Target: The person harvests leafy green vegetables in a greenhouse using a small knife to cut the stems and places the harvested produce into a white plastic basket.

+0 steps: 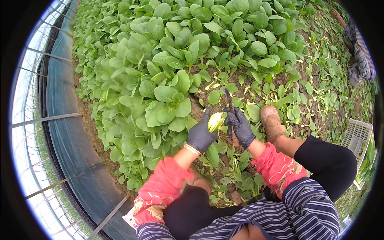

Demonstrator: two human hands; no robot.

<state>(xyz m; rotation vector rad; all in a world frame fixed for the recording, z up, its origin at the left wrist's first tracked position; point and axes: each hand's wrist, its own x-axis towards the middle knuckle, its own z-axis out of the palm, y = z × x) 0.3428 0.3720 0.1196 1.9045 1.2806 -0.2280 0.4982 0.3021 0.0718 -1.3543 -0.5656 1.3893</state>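
Note:
My left hand [201, 135], in a dark glove, is closed around a head of leafy greens, likely pak choi [215, 122]. Its pale cut base points up and to the right, and its leaves are mostly hidden under the hand. In my right hand [241, 127], also gloved, is a hand tool like a harvesting knife [227, 97] with a dark narrow blade. The lower end of its wooden handle [235, 140] shows below the fingers. Both hands are close together above soil strewn with loose leaves [214, 97]. Standing greens [168, 102] crowd the left hand's far side.
A dense bed of greens [126, 75] spreads ahead and left. Blue sheeting [64, 99] and metal poles [48, 119] line the greenhouse side. A plastic crate [357, 138] stands at right, beyond my bent knee [333, 165]. Another person [361, 57] is at the far right.

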